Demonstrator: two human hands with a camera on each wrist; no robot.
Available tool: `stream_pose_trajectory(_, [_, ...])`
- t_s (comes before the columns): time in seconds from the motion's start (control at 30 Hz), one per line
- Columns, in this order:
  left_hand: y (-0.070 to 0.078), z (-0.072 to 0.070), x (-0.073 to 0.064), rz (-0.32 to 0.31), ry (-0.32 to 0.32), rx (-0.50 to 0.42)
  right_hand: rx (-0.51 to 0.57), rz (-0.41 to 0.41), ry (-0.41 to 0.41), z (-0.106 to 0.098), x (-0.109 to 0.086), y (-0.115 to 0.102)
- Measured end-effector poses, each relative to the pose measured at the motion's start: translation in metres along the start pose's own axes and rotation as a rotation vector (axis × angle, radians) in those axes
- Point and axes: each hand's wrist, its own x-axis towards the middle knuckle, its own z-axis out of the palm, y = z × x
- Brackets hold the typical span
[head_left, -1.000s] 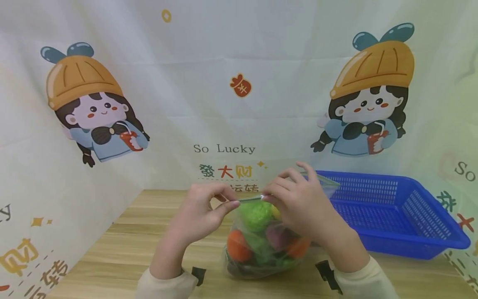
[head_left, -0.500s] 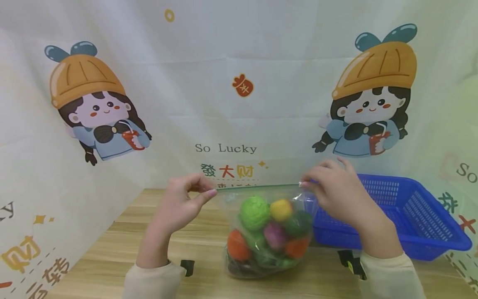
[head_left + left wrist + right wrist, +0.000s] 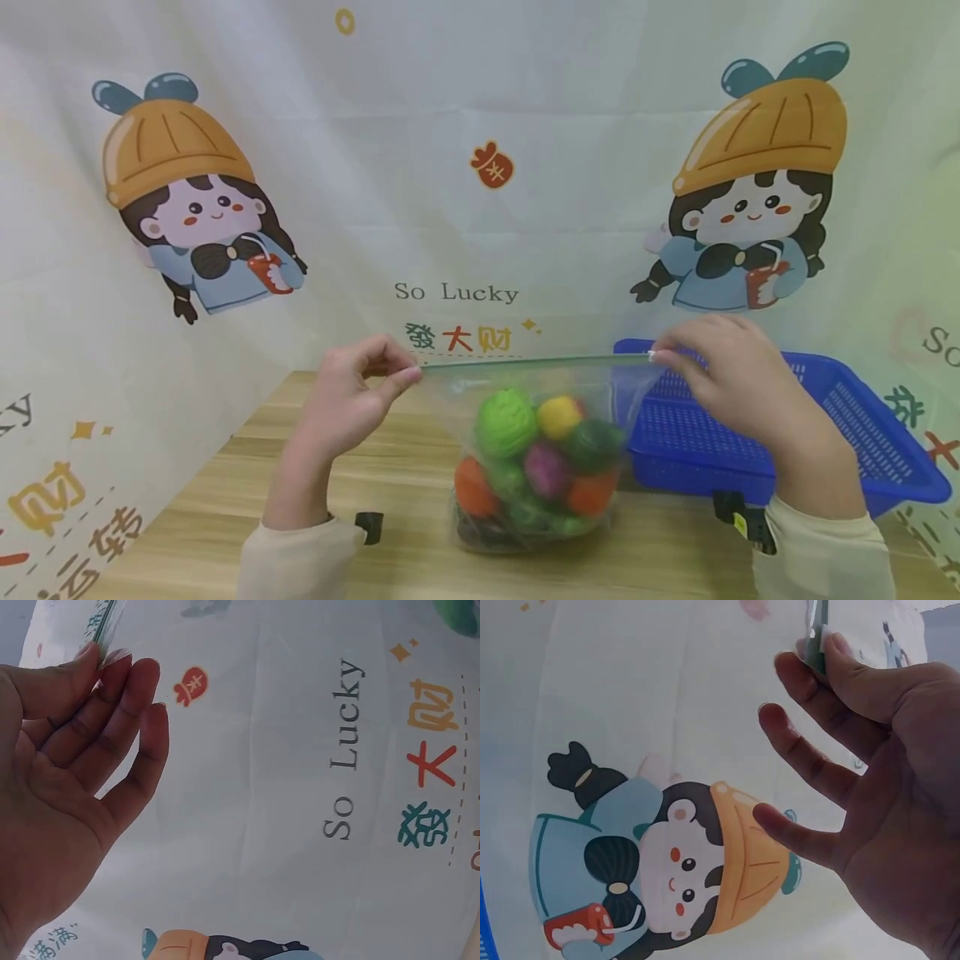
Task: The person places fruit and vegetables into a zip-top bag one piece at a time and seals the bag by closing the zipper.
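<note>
A clear slider zip bag (image 3: 540,377) stands on the wooden table, its green-edged top pulled straight and nearly level. My left hand (image 3: 352,400) pinches the top's left corner between thumb and fingertips; in the left wrist view that bag edge (image 3: 105,630) sits at the fingertips. At the other end, my right hand (image 3: 742,387) pinches the small white slider (image 3: 652,357), its remaining fingers spread. Through the plastic show a green cabbage-like piece (image 3: 507,422), a yellow piece (image 3: 558,417), a purple piece (image 3: 546,468), orange pieces and dark green ones. The bag's underside is hidden.
A blue plastic basket (image 3: 697,475) stands at the right, behind my right forearm. The wood-grain table (image 3: 225,492) reaches back to a printed white cloth (image 3: 390,200) that hangs behind and at both sides.
My right hand has slid rightward along the bag's top from near the left hand to the right end. My left hand has shifted slightly left and up, and the top is now stretched straight.
</note>
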Motion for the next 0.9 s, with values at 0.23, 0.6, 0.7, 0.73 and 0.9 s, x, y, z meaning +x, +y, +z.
stream_pose_trajectory(0.23, [0.011, -0.012, -0.005, 0.043, 0.097, -0.086, 0.053, -0.153, 0.161, -0.005, -0.001, -0.009])
stream_pose_trajectory(0.6, [-0.015, 0.019, 0.012, -0.059, 0.13, -0.068, 0.056, 0.088, 0.006, 0.016, 0.009, -0.004])
stream_pose_trajectory(0.7, [-0.019, 0.027, 0.014, -0.093, 0.107, -0.033, 0.063, 0.165, -0.126, 0.021, 0.012, -0.004])
stream_pose_trajectory(0.73, [-0.02, 0.029, 0.015, -0.104, 0.096, -0.026, 0.072, 0.179, -0.169, 0.022, 0.012, -0.004])
stream_pose_trajectory(0.9, [-0.019, 0.032, 0.015, -0.214, -0.014, -0.035, 0.08, 0.196, -0.293, 0.024, 0.015, -0.012])
